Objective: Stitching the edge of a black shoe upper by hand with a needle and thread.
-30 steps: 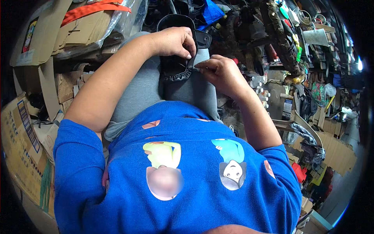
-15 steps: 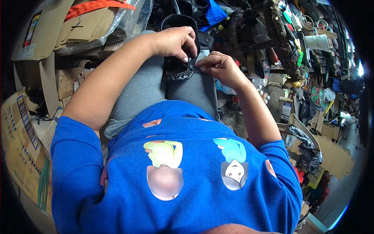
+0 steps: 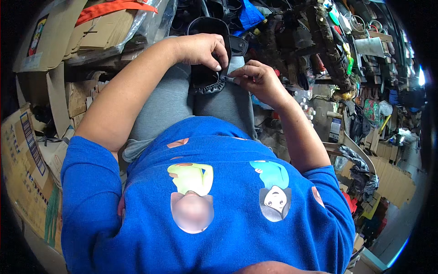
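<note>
A black shoe-like piece (image 3: 210, 87) with a gathered, puckered near edge lies across my thighs. Its raised far end forms a rounded, open rim. My left hand (image 3: 206, 50) arches over it from the left, thumb and curled fingers pinching its right-hand edge. Just right of that edge, my right hand (image 3: 259, 81) is closed, with thumb and index finger pressed together. Anything between those fingertips is too small to make out. Beside the rim, a black strap-like flap (image 3: 238, 44) with a round fitting sticks out to the right.
Cardboard boxes (image 3: 54, 41) and plastic wrapping (image 3: 157, 23) stand at the left. A blue bag (image 3: 248, 17) lies beyond my knees. Cluttered shelves at the right hold a white cup-shaped container (image 3: 369, 47), with flattened cardboard (image 3: 392, 180) lower down.
My left hand has lowered slightly over the black piece. The right fingertips have shifted a little beside its edge, still pinched together.
</note>
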Motion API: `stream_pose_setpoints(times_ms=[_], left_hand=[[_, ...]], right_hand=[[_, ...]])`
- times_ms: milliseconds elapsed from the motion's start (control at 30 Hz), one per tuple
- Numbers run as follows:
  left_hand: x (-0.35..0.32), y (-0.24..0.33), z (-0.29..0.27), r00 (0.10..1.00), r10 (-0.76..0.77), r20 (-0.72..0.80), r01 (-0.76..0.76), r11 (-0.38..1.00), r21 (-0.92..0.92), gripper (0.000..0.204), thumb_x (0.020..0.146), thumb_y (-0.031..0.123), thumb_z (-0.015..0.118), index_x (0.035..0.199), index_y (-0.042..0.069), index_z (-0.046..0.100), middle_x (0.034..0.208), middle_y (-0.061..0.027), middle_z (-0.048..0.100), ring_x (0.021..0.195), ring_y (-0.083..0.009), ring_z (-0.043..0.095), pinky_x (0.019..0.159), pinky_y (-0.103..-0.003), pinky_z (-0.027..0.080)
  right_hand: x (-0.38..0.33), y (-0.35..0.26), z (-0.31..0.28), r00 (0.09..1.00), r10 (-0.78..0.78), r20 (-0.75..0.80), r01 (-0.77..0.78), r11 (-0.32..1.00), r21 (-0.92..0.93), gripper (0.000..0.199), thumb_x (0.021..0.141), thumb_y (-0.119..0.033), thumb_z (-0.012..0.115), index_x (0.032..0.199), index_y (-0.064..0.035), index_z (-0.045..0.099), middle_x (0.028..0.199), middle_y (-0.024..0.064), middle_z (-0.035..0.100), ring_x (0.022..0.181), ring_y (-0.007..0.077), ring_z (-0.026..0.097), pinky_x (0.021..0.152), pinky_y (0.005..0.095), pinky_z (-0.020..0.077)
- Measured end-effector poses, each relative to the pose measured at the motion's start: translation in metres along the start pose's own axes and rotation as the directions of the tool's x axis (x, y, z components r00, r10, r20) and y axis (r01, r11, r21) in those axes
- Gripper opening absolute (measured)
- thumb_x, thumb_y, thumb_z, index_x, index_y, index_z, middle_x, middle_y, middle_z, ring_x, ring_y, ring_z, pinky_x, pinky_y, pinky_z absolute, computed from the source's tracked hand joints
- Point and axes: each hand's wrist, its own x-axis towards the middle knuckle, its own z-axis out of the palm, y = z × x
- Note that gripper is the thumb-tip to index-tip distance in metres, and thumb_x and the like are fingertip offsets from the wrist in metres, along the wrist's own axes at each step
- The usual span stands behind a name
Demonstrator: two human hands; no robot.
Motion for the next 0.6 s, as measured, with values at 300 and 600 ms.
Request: stream_pose_setpoints(times_ms=[300, 600], left_hand=[[0.0, 0.003, 0.002, 1.0, -0.026, 0.01, 0.026, 1.0, 0.0, 0.021, 0.071, 0.012, 0.072, 0.092, 0.008, 0.073, 0.093, -0.0039, 0.047, 0.094, -0.0191, 0.051, 0.086, -0.029, 0.042], [0.002, -0.001, 0.006, 0.999, -0.011, -0.039, 0.01, 1.0, -0.015, 0.018, 0.074, 0.016, 0.072, 0.091, 0.009, 0.074, 0.092, -0.004, 0.047, 0.093, -0.0189, 0.05, 0.086, -0.029, 0.041]], right_hand=[[0.0, -0.001, 0.0, 1.0, 0.019, -0.003, -0.019, 1.0, -0.012, 0.022, 0.079, -0.001, 0.067, 0.098, -0.0112, 0.072, 0.083, 0.0043, 0.06, 0.081, 0.0144, 0.062, 0.07, 0.0271, 0.0493], [0.01, -0.014, -0.012, 0.991, -0.108, 0.08, 0.125, 0.958, -0.259, 0.022, 0.075, -0.003, 0.069, 0.095, -0.0114, 0.073, 0.079, 0.0077, 0.06, 0.073, 0.0202, 0.063, 0.063, 0.0308, 0.0505]])
